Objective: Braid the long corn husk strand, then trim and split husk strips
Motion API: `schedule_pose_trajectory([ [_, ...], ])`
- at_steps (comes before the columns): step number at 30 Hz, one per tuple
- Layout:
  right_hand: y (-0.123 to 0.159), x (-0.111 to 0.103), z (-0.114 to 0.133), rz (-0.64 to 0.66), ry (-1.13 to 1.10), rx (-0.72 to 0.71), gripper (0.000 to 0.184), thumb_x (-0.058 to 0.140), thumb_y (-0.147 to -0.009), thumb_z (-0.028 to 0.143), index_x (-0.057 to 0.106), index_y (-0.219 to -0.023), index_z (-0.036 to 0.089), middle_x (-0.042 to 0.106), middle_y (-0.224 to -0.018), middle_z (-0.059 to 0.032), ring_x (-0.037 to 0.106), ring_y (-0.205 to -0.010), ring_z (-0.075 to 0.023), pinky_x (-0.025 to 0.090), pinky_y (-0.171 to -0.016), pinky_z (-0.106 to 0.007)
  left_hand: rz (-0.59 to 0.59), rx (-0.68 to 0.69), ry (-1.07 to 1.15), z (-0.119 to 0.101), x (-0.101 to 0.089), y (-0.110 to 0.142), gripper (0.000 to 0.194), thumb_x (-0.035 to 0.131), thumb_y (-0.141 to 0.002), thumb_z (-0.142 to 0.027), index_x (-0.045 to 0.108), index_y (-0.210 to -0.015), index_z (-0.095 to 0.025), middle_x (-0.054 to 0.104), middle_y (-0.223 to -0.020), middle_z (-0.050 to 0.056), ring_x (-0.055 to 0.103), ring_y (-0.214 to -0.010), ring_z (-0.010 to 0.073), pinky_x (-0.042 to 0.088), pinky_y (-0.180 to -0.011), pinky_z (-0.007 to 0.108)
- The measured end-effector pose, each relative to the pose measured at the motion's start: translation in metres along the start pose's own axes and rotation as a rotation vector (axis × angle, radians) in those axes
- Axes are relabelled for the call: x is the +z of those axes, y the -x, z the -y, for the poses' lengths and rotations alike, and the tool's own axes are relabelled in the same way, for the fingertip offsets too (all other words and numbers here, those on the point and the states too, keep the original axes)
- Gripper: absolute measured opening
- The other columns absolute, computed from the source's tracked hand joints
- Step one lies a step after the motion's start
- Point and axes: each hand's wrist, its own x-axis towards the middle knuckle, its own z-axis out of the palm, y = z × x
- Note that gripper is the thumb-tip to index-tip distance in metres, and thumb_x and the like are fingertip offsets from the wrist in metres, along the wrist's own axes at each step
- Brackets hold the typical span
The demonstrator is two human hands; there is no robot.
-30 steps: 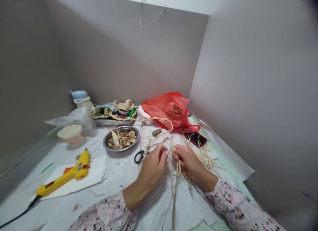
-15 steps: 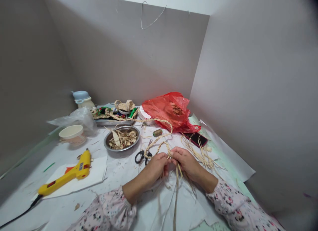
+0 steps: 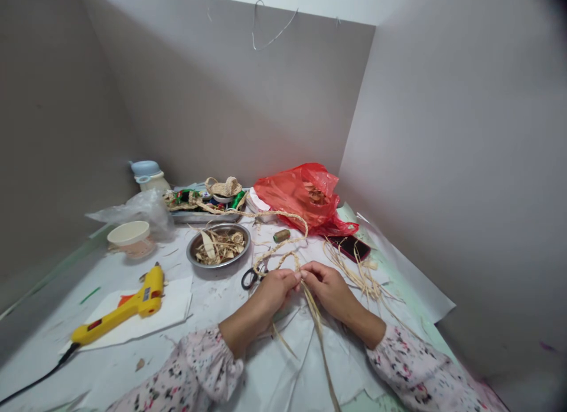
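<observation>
Here, mid-plaiting: left grip (image 3: 275, 292) and right grip (image 3: 328, 292) closed, pinching the straw plait (image 3: 280, 252) just right of the steel bowl (image 3: 218, 245); loose strands (image 3: 317, 317) hanging below, a further crossing of strands called for.

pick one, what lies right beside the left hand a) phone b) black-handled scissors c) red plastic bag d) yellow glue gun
b. The black-handled scissors lie on the paper just beside the left hand, which pinches the straw braid.
</observation>
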Motion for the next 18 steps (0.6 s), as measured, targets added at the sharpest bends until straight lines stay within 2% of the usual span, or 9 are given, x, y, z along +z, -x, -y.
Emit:
schedule_pose_trajectory([
  [7,0.001,-0.001,0.002,-0.022,0.256,0.07,0.032,0.05,-0.088,0.038,0.058,-0.064,0.019,0.05,-0.053,0.0038,0.044,-0.053,-0.0123,0.032,-0.053,-0.024,-0.18,0.031,-0.105,0.005,0.006,0.0,0.033,0.056,-0.075,-0.045,0.05,-0.057,-0.018,0.029,-0.04,-0.009,0.021,-0.038,0.0061,0.009,-0.043,0.025],
  [10,0.005,0.002,0.007,-0.008,0.283,0.064,0.033,0.045,-0.091,0.038,0.061,-0.069,0.019,0.054,-0.056,0.0022,0.047,-0.054,-0.0134,0.031,-0.052,-0.024,-0.228,0.032,-0.104,0.007,0.006,0.0,0.027,0.056,-0.074,-0.038,0.051,-0.057,-0.017,0.03,-0.04,-0.008,0.022,-0.038,0.0062,0.01,-0.043,0.025],
  [13,0.013,0.01,0.013,-0.025,0.418,-0.015,0.026,0.044,-0.092,0.032,0.062,-0.079,0.02,0.063,-0.064,-0.0011,0.055,-0.058,-0.0151,0.034,-0.055,-0.025,-0.222,0.026,-0.063,0.008,0.005,-0.001,0.023,0.054,-0.073,-0.035,0.052,-0.058,-0.017,0.032,-0.042,-0.008,0.022,-0.038,0.006,0.011,-0.043,0.024],
  [18,0.03,0.024,0.015,-0.07,0.94,-0.281,0.02,0.041,-0.093,0.019,0.061,-0.091,0.017,0.067,-0.071,-0.0073,0.06,-0.056,-0.0172,0.033,-0.051,-0.027,-0.157,-0.008,0.12,0.006,0.002,-0.002,0.028,0.054,-0.073,-0.039,0.045,-0.056,-0.019,0.029,-0.043,-0.009,0.02,-0.037,0.0054,0.01,-0.041,0.024],
])
